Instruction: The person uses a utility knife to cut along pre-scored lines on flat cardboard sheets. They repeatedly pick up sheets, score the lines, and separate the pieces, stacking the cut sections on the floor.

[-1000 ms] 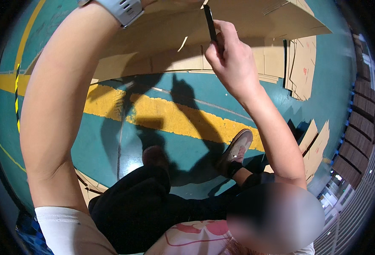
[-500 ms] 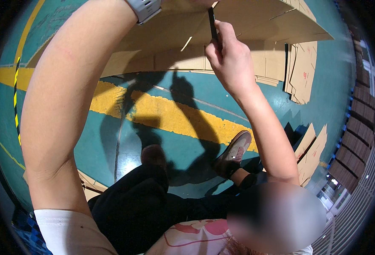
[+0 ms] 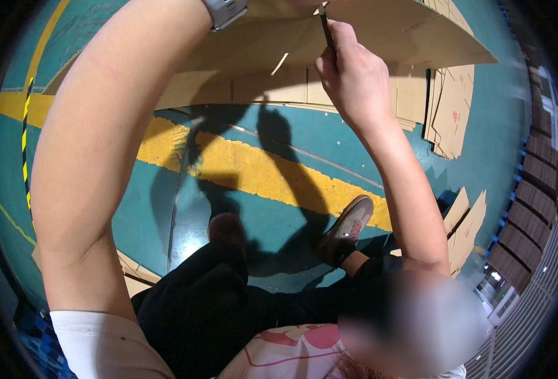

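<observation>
My right hand (image 3: pixel 362 79) is closed around a slim black tool (image 3: pixel 327 26), shaped like a box cutter. Its upper end meets a large brown cardboard sheet (image 3: pixel 380 31) near the top of the view. Beside that end, only a sliver of my left hand (image 3: pixel 301 2) shows at the upper edge. Its fingers are cut off, so their grip on the cardboard cannot be made out. A narrow slit (image 3: pixel 279 64) in the sheet lets light through. My left forearm, with a grey watch (image 3: pixel 227 11) at the wrist, arches over the sheet's left part.
Flat cardboard pieces (image 3: pixel 279 88) lie beneath the sheet, and a stack (image 3: pixel 450 114) sits to its right. More cardboard (image 3: pixel 467 224) is by my right elbow. A worn yellow stripe (image 3: pixel 253 170) crosses the green floor near my shoes (image 3: pixel 353 221). Brown stacks (image 3: pixel 525 208) line the far right.
My right hand and the black tool have shifted slightly right and up along the cardboard. The left wrist has moved a little right. Both feet stay where they were.
</observation>
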Demonstrator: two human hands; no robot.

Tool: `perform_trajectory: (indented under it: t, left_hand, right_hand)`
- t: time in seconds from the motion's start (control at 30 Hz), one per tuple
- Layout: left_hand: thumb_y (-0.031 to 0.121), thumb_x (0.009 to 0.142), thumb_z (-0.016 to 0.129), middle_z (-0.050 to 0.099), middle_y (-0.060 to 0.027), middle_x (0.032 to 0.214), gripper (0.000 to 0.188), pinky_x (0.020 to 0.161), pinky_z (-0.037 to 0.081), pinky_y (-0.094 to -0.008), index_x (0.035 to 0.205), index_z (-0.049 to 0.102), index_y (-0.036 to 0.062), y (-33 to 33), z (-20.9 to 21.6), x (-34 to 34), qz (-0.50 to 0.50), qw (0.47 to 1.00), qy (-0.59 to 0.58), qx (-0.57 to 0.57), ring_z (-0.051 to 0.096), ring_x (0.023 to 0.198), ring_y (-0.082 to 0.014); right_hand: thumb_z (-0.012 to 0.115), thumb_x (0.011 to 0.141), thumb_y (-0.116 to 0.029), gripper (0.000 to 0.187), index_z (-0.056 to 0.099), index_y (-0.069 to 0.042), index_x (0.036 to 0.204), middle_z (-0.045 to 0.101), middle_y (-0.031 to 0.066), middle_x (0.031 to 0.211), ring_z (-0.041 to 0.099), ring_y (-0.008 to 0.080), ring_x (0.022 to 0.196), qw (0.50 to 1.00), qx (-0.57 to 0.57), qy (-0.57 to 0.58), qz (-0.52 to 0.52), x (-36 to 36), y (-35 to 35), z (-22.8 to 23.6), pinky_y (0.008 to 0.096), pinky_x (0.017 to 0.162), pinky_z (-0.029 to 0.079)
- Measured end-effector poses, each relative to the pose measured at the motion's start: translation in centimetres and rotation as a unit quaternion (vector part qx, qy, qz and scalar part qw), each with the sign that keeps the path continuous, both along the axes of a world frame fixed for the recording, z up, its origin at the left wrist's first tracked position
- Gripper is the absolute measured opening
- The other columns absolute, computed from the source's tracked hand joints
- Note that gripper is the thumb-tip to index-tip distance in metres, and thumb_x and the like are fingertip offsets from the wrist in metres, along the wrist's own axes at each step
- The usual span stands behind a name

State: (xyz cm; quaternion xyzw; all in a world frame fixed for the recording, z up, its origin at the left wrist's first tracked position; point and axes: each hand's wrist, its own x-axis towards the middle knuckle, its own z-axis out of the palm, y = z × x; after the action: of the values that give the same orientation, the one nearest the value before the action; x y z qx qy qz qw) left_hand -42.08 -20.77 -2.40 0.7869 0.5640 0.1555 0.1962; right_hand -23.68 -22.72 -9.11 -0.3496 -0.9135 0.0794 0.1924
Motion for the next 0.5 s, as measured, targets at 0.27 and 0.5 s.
perform_trajectory:
  t: [0.27,0.5]
  left_hand:
    - [0.021,0.089,0.056,0.064,-0.0232,0.087,0.023,0.075,0.048,-0.0431,0.094,0.065,0.0001,0.7,-0.4,-0.1,0.015,0.999,0.036,-0.021,0.062,0.084,-0.0392]
    - [0.021,0.088,0.056,0.064,-0.0237,0.086,0.023,0.074,0.048,-0.0431,0.093,0.065,-0.0007,-0.1,0.2,-0.3,-0.022,1.000,-0.005,-0.005,0.062,0.083,-0.0394]
  right_hand:
    - [0.060,0.078,-0.009,0.026,0.046,-0.002,0.099,0.060,0.0164,0.067,0.063,0.0343,0.067,1.000,-0.016,0.002,-0.016,0.0,-0.8,-0.7,0.0440,0.060,0.051]
    - [0.059,0.080,-0.008,0.027,0.047,-0.002,0.103,0.061,0.0155,0.068,0.063,0.0340,0.068,0.997,-0.055,0.034,-0.041,0.2,-1.7,-1.1,0.0440,0.061,0.051]
